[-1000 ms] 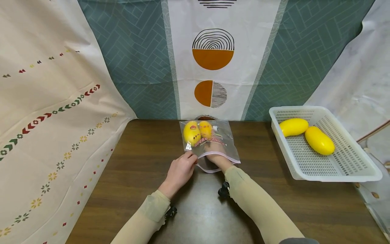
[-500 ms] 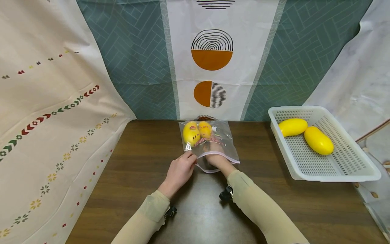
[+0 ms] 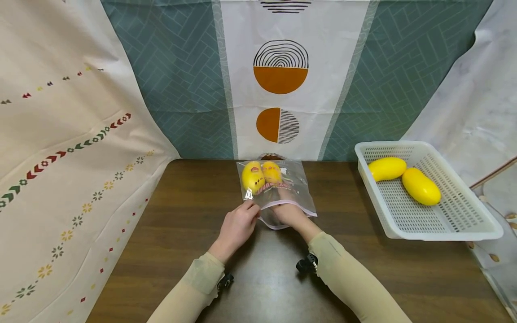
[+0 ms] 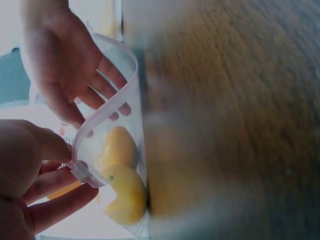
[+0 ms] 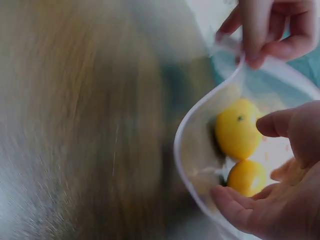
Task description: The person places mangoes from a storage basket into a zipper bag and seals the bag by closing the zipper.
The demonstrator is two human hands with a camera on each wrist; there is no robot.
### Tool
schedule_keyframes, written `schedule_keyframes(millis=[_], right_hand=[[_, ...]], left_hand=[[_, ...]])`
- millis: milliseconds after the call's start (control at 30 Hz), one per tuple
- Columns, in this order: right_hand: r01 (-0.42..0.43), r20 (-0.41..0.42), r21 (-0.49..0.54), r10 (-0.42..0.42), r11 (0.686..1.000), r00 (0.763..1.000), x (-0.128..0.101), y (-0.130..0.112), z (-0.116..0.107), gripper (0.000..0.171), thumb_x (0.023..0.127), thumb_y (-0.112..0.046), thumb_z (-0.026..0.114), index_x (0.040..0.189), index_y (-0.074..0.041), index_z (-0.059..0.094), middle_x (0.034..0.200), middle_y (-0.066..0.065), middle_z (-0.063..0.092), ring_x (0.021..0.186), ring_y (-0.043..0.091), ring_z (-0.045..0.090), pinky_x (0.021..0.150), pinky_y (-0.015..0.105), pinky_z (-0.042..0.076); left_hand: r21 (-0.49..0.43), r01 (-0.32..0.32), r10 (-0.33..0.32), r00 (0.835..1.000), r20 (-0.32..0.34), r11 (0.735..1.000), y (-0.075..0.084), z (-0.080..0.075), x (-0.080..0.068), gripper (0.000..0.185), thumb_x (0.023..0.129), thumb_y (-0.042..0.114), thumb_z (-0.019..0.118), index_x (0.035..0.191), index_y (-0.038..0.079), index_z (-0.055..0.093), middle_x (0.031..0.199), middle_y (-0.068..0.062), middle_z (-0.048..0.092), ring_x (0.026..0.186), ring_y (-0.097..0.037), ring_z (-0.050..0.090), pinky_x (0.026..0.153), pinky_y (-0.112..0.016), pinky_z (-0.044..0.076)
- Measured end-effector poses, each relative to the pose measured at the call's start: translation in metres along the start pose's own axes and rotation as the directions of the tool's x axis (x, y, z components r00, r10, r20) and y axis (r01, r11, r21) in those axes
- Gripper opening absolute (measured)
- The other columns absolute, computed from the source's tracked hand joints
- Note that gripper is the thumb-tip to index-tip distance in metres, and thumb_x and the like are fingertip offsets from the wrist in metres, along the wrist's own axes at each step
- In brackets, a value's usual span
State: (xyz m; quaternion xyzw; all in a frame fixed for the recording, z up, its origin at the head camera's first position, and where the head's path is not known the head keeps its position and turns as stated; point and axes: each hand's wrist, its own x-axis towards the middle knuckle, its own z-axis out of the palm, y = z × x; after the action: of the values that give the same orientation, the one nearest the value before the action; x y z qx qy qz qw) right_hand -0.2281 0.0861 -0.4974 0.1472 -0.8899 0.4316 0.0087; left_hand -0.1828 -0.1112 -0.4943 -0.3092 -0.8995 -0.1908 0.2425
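A clear zip bag point(image 3: 300, 175) with a pink-white rim and red print lies at the back of the table, its mouth towards me. Inside, at its far left, two yellow mango-like fruits point(image 3: 253, 178) sit side by side. My left hand point(image 3: 238, 225) pinches the left corner of the rim, at the zip's slider point(image 4: 86, 174) in the left wrist view. Through the mouth reaches my right hand point(image 3: 288, 213), its fingers spread and relaxed. The right wrist view shows nothing in that hand point(image 5: 285, 195), with the fruits a little beyond its fingertips.
At the right stands a white perforated basket point(image 3: 446, 236) with two more yellow fruits point(image 3: 422, 186). A patterned cloth point(image 3: 194, 89) hangs behind the table. Cream fabric point(image 3: 81, 188) slopes down along the left side.
My right hand has drawn back slightly towards me within the bag's mouth, and its forearm has shifted right. The left hand keeps its pinch on the rim; the fruits stay where they were.
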Motion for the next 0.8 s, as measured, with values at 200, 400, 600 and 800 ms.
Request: schedule_keyframes(millis=[200, 400, 600, 800], right_hand=[[-0.103, 0.137, 0.031, 0.098, 0.994, 0.986, -0.015, -0.008, -0.010, 0.086, 0.102, -0.027, 0.066, 0.169, -0.001, 0.020, 0.173, 0.020, 0.027, 0.156, 0.036, 0.033, 0.124, 0.051, 0.031], [-0.081, 0.183, -0.027, 0.085, 0.996, 0.979, -0.026, -0.010, -0.019, 0.079, 0.105, -0.029, 0.065, 0.168, 0.000, 0.026, 0.169, 0.021, 0.035, 0.152, 0.037, 0.040, 0.122, 0.052, 0.034], [0.001, 0.210, -0.086, 0.017, 0.996, 0.978, -0.040, -0.006, -0.027, 0.068, 0.107, -0.026, 0.065, 0.163, 0.001, 0.038, 0.164, 0.020, 0.045, 0.149, 0.038, 0.045, 0.121, 0.054, 0.035], [0.085, 0.224, -0.124, -0.056, 0.989, 0.973, -0.057, -0.004, -0.038, 0.055, 0.106, -0.023, 0.067, 0.153, 0.001, 0.054, 0.149, 0.020, 0.061, 0.140, 0.038, 0.055, 0.115, 0.056, 0.042]], left_hand=[[-0.008, 0.010, -0.010, 1.000, 0.002, 1.000, 0.000, 0.002, 0.001, 0.022, 0.085, -0.006, 0.084, 0.087, 0.010, 0.068, 0.089, -0.003, 0.059, 0.067, -0.018, 0.062, 0.054, -0.038, 0.056], [-0.010, 0.018, -0.017, 1.000, 0.017, 1.000, 0.001, 0.001, 0.000, 0.022, 0.085, -0.006, 0.084, 0.088, 0.010, 0.069, 0.089, -0.003, 0.060, 0.067, -0.019, 0.062, 0.055, -0.038, 0.056], [-0.011, 0.029, -0.028, 0.999, 0.030, 1.000, 0.001, 0.000, -0.002, 0.020, 0.086, -0.004, 0.084, 0.089, 0.010, 0.069, 0.089, -0.003, 0.060, 0.067, -0.018, 0.062, 0.055, -0.038, 0.057], [-0.001, 0.046, -0.046, 0.998, 0.031, 0.999, 0.000, -0.001, -0.003, 0.021, 0.085, -0.003, 0.085, 0.088, 0.011, 0.069, 0.090, -0.002, 0.060, 0.067, -0.018, 0.062, 0.056, -0.037, 0.057]])
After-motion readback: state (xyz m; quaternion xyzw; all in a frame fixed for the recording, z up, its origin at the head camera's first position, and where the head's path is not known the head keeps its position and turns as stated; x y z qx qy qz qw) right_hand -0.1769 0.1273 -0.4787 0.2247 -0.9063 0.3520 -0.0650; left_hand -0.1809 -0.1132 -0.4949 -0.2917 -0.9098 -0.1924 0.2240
